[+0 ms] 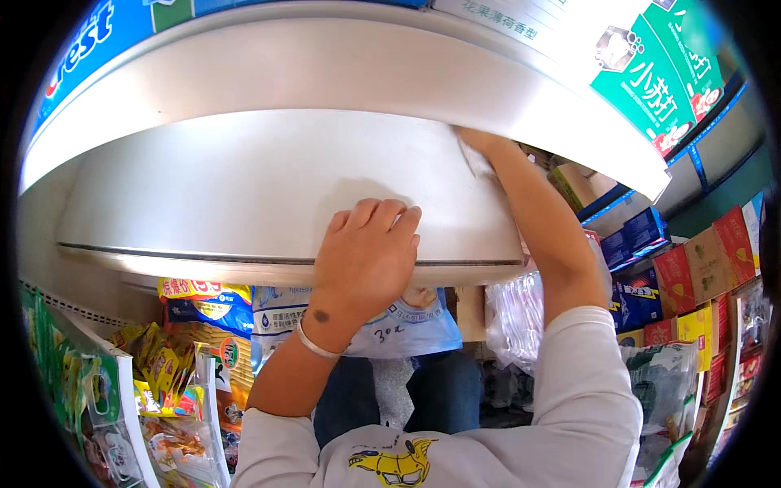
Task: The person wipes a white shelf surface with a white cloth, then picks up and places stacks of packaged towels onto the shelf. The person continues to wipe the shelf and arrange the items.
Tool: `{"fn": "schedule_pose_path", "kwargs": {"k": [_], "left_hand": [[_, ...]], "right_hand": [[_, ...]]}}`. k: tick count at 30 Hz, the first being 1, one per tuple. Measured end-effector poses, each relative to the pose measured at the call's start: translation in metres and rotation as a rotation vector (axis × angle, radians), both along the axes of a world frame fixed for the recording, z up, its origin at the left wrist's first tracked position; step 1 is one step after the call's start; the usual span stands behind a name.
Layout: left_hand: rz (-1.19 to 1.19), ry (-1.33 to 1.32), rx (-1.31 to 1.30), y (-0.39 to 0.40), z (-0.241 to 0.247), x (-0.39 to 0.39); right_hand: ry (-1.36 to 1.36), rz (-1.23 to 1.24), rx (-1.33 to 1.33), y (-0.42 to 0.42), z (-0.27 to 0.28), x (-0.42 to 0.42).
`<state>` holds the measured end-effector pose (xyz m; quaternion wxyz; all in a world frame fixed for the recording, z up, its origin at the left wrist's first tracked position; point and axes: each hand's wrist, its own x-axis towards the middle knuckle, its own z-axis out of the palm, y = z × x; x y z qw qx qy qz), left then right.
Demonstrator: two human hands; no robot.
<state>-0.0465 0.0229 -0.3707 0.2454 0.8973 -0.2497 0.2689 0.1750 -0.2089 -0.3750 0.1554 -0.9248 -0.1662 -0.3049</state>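
Before me is a white counter surface or shelf panel point(262, 189), with a dark line along its near edge. My left hand point(369, 250) rests on that panel near the front edge, fingers curled and pointing away from me. A small white patch shows between its fingers; what it is I cannot make out. At the panel's far right corner, my right hand point(485, 141) presses a white cloth or tissue point(476, 160) against the surface. The raised white ledge point(341, 67) hides part of that hand. A pale bracelet point(314, 341) circles my left wrist.
Toothpaste cartons point(656, 91) stand above the ledge. Blue printed plastic packs point(421, 329) sit below the near edge, beside clear plastic bags point(518, 317). Snack packets point(161, 366) hang in racks at left. Boxed goods point(677, 274) fill shelves at right.
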Motion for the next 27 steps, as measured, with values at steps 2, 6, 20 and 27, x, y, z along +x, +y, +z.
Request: {"fn": "schedule_pose_path", "kwargs": {"k": [2, 6, 20, 27], "left_hand": [[0.024, -0.003, -0.016, 0.007, 0.0, 0.001], [0.042, -0.005, -0.003, 0.011, 0.002, 0.003], [0.025, -0.066, -0.009, 0.014, -0.004, 0.004], [-0.01, -0.052, -0.003, 0.005, -0.002, 0.003]], "right_hand": [[0.151, 0.086, -0.268, 0.018, 0.006, -0.044], [0.192, 0.299, -0.356, 0.034, 0.029, -0.091], [0.057, 0.341, -0.363, 0.063, 0.031, -0.085], [-0.03, 0.098, -0.042, 0.053, 0.005, -0.007]]}}
